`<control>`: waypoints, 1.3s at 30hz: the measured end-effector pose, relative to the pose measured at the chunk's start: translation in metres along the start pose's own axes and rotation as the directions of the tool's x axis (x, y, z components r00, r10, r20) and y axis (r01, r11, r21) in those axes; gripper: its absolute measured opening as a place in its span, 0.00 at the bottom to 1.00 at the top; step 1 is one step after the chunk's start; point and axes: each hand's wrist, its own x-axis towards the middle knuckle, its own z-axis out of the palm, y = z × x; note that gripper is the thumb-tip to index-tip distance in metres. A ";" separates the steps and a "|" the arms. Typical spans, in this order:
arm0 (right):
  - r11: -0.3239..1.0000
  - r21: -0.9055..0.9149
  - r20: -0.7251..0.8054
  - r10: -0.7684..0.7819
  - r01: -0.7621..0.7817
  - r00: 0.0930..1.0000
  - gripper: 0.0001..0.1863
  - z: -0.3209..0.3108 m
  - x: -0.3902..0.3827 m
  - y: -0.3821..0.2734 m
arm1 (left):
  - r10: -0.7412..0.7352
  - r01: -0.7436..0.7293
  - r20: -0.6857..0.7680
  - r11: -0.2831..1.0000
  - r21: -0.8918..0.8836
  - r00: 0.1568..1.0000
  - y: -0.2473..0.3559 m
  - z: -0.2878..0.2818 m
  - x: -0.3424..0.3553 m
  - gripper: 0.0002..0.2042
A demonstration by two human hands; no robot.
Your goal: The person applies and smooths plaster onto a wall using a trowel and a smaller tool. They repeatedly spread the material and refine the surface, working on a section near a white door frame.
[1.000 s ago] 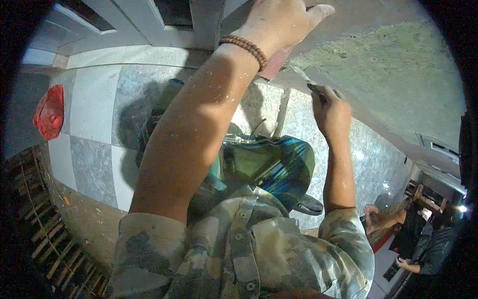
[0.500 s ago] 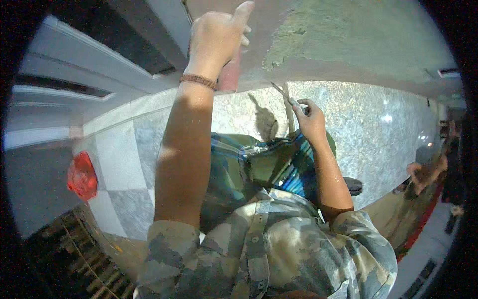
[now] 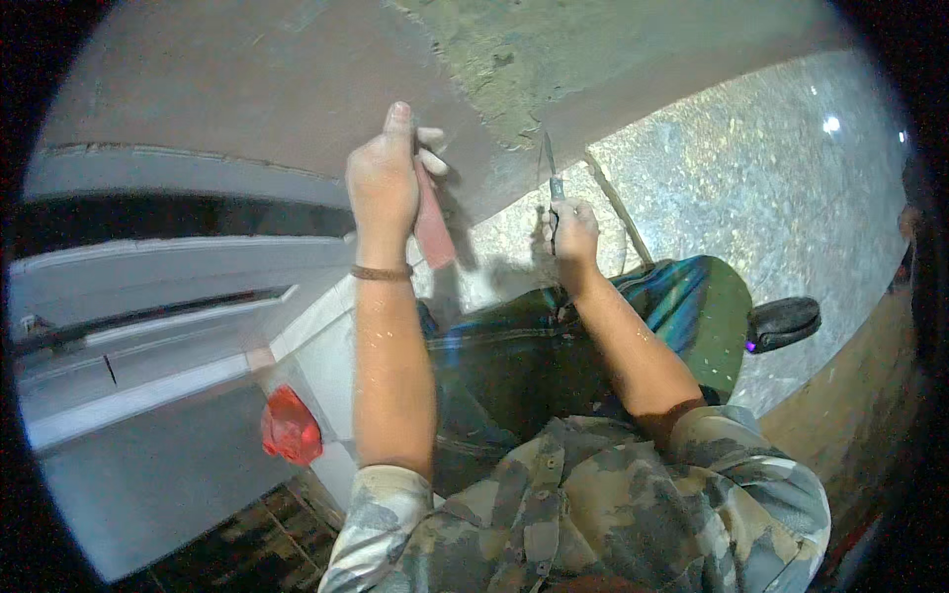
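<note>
My left hand (image 3: 384, 188) is closed around a flat pinkish-red strip (image 3: 433, 229), its lower end showing below the fingers. This hand is raised close to the wall (image 3: 297, 79), thumb pointing up; its wrist wears a brown cord band. Lower and to the right, my right hand (image 3: 573, 233) grips a narrow pointed trowel (image 3: 551, 163) by its handle. The blade tip points up toward the ragged edge of a greenish-grey plaster patch (image 3: 504, 99) on the wall. Whether the tip touches the wall I cannot tell. White dust coats the fingers of both hands.
A white-grey door frame (image 3: 188, 259) with dark recesses stands at left. A red plastic bag (image 3: 291, 427) lies on the floor beside it. Speckled stone flooring (image 3: 712, 158) runs along the wall base, with a thin stick (image 3: 618, 208) near my knee. A dark shoe (image 3: 786, 324) is at right.
The view has turned, so wall and floor appear tilted. My left hand has come lower, with more of the pink strip showing. The trowel has swung from leaning left to nearly upright.
</note>
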 end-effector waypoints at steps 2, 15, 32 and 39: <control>0.958 -0.156 0.020 -0.239 0.239 0.971 0.06 0.001 0.012 0.018 | 0.048 -0.055 0.107 0.996 0.067 0.993 -0.011 0.021 0.000 0.32; 0.747 -0.432 -0.287 -0.644 0.504 0.709 0.09 0.043 0.033 0.081 | 0.191 -0.246 0.385 0.964 0.101 0.903 -0.064 0.081 0.027 0.29; 0.611 -0.336 -0.358 -0.787 0.717 0.503 0.13 0.080 -0.009 0.123 | 0.365 -0.360 0.337 0.930 -0.077 0.868 -0.101 0.064 0.018 0.25; 0.525 -0.490 -0.373 -0.848 0.696 0.377 0.15 0.080 0.006 0.137 | 0.406 -0.394 0.359 0.913 -0.109 0.840 -0.106 0.065 0.016 0.23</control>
